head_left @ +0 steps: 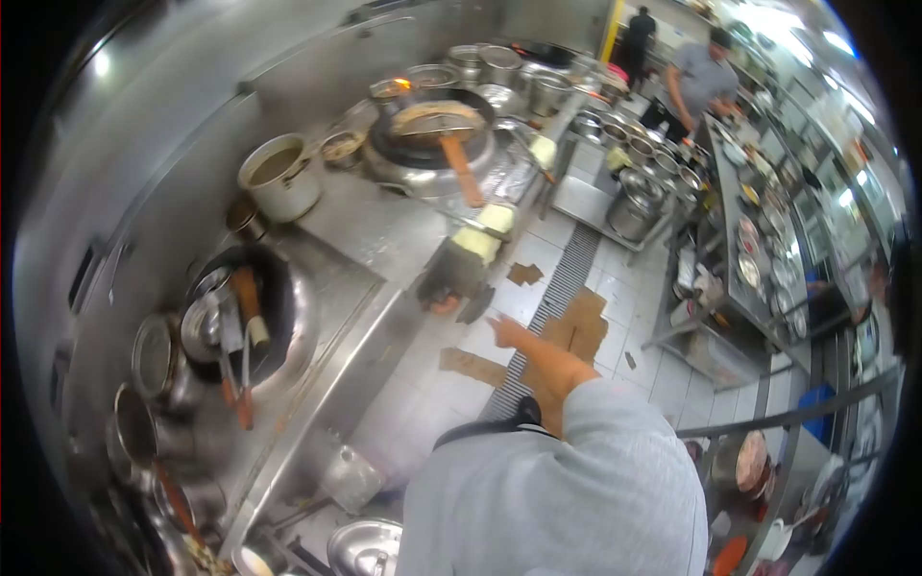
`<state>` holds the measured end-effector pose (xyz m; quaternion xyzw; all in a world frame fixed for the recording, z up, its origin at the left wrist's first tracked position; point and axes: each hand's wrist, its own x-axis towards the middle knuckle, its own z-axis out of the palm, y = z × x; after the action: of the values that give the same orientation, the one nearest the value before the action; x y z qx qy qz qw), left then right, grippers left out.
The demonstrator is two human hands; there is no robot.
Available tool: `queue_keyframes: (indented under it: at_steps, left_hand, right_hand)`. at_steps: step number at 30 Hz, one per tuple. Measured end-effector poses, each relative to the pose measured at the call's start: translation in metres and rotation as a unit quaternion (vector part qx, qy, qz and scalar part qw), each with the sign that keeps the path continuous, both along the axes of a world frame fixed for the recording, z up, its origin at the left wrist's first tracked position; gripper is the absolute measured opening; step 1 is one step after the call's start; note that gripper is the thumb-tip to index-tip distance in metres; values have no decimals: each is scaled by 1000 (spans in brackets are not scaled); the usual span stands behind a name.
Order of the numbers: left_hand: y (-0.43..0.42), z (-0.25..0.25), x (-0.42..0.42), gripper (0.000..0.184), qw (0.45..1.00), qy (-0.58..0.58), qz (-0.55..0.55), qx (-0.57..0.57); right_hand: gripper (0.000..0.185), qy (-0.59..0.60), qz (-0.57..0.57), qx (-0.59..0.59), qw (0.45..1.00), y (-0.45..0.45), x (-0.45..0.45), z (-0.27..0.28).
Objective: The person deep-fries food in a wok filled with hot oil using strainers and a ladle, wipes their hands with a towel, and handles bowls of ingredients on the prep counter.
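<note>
My right hand [507, 333] reaches out over the floor in front of the stove counter, blurred by motion. Close to its fingertips is a dark flat piece [476, 305]; whether I hold it cannot be made out. Just beyond hangs a grey metal box [453, 272] at the counter's front edge, with something reddish [444, 304] at its lower end. A pale yellow folded cloth [483, 235] lies above the box on the edge. My left hand is out of view.
On the counter are a wok with a wooden-handled tool [462, 171], a white pot [280, 179] and a second wok [279, 336] holding utensils. Brown cardboard pieces [576, 331] lie by a floor drain grate [552, 307]. Another person [698, 82] stands at the far prep counter.
</note>
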<state>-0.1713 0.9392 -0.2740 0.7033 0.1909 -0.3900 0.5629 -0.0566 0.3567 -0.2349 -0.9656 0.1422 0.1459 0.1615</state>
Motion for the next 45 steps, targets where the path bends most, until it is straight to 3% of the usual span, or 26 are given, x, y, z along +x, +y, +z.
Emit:
queue_keyframes:
  at_steps: [1, 2, 5, 7, 9, 11, 13, 15, 18, 21, 25, 28, 30, 32, 34, 36, 37, 39, 41, 43, 45]
  left_hand:
    - [-17, 2, 4, 39, 1000, -3, -24, 2]
    - [-34, 6, 10, 39, 999, -4, -50, 5]
    - [-84, 14, 25, 39, 992, -9, -124, 24]
    - [-115, 14, 26, 39, 986, -7, -157, 46]
    - [-148, 21, 32, 39, 977, -10, -195, 82]
    - [-173, 24, 34, 39, 970, -14, -219, 107]
    - [-196, 31, 40, 39, 961, -19, -246, 127]
    - [-224, 40, 48, 39, 951, -35, -276, 137]
    - [-275, 51, 63, 39, 936, -65, -321, 130]
    - [-342, 61, 72, 40, 914, -97, -379, 106]
    - [-443, 92, 68, 40, 889, -106, -434, 98]
    - [-487, 81, 83, 41, 868, -111, -479, 65]
    - [-511, 63, 95, 40, 864, -91, -489, 79]
    - [-531, 38, 111, 40, 860, -71, -498, 87]
    - [-553, 18, 125, 39, 858, -55, -504, 87]
    - [-575, 1, 138, 38, 863, -36, -499, 77]
    - [-587, -4, 144, 37, 867, -26, -493, 70]
    - [-619, -13, 153, 36, 877, -11, -479, 47]
    - [-654, -13, 157, 35, 887, 4, -461, 26]
    - [-691, 3, 160, 34, 901, 16, -434, 4]
    - [-721, 16, 167, 33, 912, 17, -410, -18]
  right_hand:
    - [54, -28, -149, 27, 988, -12, -58, 2]
    - [34, 62, 67, -89, 992, -59, -101, -54]
    - [27, 114, -168, -17, 979, -116, -270, -147]
    - [26, 15, -271, -43, 962, -128, -385, -191]
    - [29, -2, -476, -35, 879, -123, -480, -191]
    - [33, 42, -461, -30, 886, -128, -530, -175]
    - [38, 84, -442, -21, 893, -131, -558, -183]
    - [49, 30, -605, 31, 795, -141, -570, -198]
    - [56, -25, -659, 119, 742, -164, -550, -112]
    - [58, -75, -668, 137, 727, -194, -534, -55]
    - [65, -114, -687, 133, 705, -219, -554, -64]
    - [64, -126, -713, 108, 681, -218, -576, -62]
    - [60, -65, -745, 95, 658, -201, -599, -82]
    - [62, -31, -712, 16, 701, -167, -636, -139]
    - [56, 50, -761, 120, 636, -142, -647, -131]
    - [43, 30, -880, 245, 405, -141, -605, -54]
    - [46, 44, -892, 264, 365, -137, -599, -47]
    - [53, 70, -881, 277, 378, -150, -586, -51]
    - [60, 101, -844, 255, 462, -182, -580, -69]
    - [58, 216, -617, 104, 749, -226, -611, -159]
    - [61, 54, -729, 63, 679, -300, -580, -122]
